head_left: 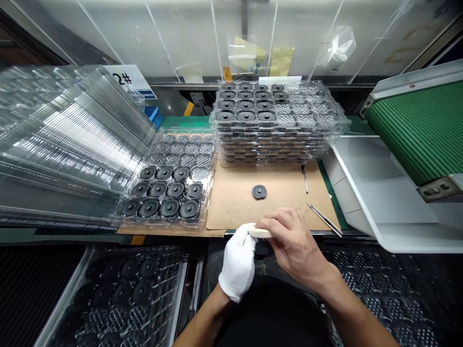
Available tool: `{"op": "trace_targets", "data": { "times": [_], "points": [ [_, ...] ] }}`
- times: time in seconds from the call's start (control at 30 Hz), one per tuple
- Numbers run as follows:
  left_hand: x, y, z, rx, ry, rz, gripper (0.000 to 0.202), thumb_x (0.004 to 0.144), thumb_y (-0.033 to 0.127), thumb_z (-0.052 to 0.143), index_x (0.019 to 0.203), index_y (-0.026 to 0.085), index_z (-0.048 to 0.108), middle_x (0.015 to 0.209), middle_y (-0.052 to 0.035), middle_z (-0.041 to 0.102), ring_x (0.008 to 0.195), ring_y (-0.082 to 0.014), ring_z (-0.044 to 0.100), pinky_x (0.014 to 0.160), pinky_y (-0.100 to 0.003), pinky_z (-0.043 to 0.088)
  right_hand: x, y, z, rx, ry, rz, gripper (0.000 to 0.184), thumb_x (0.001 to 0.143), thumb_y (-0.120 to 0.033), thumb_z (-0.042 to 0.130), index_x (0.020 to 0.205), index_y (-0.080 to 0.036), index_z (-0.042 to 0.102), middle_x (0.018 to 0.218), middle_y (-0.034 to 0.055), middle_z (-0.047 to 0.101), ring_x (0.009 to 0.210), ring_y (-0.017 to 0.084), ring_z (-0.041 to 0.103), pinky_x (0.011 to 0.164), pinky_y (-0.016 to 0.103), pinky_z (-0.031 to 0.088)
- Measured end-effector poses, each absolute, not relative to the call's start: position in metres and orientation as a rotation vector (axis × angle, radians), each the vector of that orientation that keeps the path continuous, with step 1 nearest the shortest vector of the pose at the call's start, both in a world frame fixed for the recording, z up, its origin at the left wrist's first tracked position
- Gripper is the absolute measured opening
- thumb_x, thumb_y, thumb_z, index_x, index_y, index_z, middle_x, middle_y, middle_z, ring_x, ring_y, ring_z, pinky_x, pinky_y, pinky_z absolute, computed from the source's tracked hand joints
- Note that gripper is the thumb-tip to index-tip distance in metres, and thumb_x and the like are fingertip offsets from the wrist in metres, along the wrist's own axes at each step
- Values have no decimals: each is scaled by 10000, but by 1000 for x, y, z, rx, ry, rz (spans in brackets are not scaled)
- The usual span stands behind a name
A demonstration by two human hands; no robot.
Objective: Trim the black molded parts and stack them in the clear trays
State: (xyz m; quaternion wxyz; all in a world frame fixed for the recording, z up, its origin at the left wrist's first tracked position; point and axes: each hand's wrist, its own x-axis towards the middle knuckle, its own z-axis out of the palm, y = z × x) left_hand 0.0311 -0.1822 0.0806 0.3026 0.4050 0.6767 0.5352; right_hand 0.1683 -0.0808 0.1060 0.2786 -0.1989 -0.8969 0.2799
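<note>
My left hand (238,262), in a white glove, is closed at the front edge of the bench, its fingertips against my right hand. What it grips is mostly hidden; a dark rounded shape shows faintly just below the fingers. My bare right hand (294,241) pinches a small cream-coloured pad (260,233) that touches the glove. Beyond both hands, one black round plastic part (259,192) with a small centre stud lies on the brown paper sheet (231,207). Tweezers (324,220) rest to the right of the paper's middle, and a thin metal tool (305,179) lies behind them.
On the left, a clear tray (202,212) holds rows of black parts beside tall stacked empty trays (72,144). A stack of filled trays (278,144) stands behind the paper. At right are a white bin (352,193) and a green conveyor (423,130). More trays (123,299) sit below bench level.
</note>
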Motion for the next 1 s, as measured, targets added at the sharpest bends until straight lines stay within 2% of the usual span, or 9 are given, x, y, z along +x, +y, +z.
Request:
{"op": "trace_targets", "data": {
  "times": [0.07,0.2,0.3,0.43,0.63,0.83,1.0],
  "points": [
    [32,-182,79,1019,1871,1407,276,982,276,476,1080,192,720,1053,-72,742,906,-198,670,827,-295,529,168,-82,105,-591,-2367,690,299,918,-28,524,1124,-222,622,1046,51,650,976,226,514,881,420,444],
    [37,-180,80,813,1935,1421,273,937,259,507,1085,189,725,935,-34,739,673,-132,596,629,-236,500,170,-86,102,-753,-2260,590,287,924,-32,515,1122,-205,629,999,61,645,945,227,516,870,422,447],
    [40,-176,82,684,1915,1515,248,909,262,549,1051,180,734,878,-21,733,618,-110,561,583,-212,485,171,-91,98,-816,-2186,521,244,943,-64,540,1124,-195,637,985,62,649,934,216,532,884,415,454],
    [42,-170,81,570,1865,1667,237,896,251,576,1054,186,741,941,-33,755,679,-120,618,593,-203,499,173,-102,91,-870,-2142,456,197,948,-116,593,1123,-192,643,941,60,651,891,210,538,857,407,464],
    [42,-167,78,463,1801,1799,220,884,254,620,1051,173,737,948,-33,757,805,-148,675,721,-220,543,168,-120,84,-863,-2155,478,179,950,-149,602,1122,-182,643,938,76,653,910,230,563,846,428,465],
    [40,-165,79,457,1732,1785,191,874,299,667,983,163,746,899,-26,753,786,-155,666,735,-238,541,164,-124,97,-737,-2128,719,198,954,-129,590,1123,-216,645,972,55,672,918,206,581,837,396,469],
    [42,-166,83,481,1706,1757,235,837,309,721,1027,180,774,926,-31,774,805,-173,685,770,-254,565,157,-104,105,-799,-2017,608,231,952,-140,597,1159,-234,641,1013,60,684,943,219,580,858,406,466]
  ]
}}
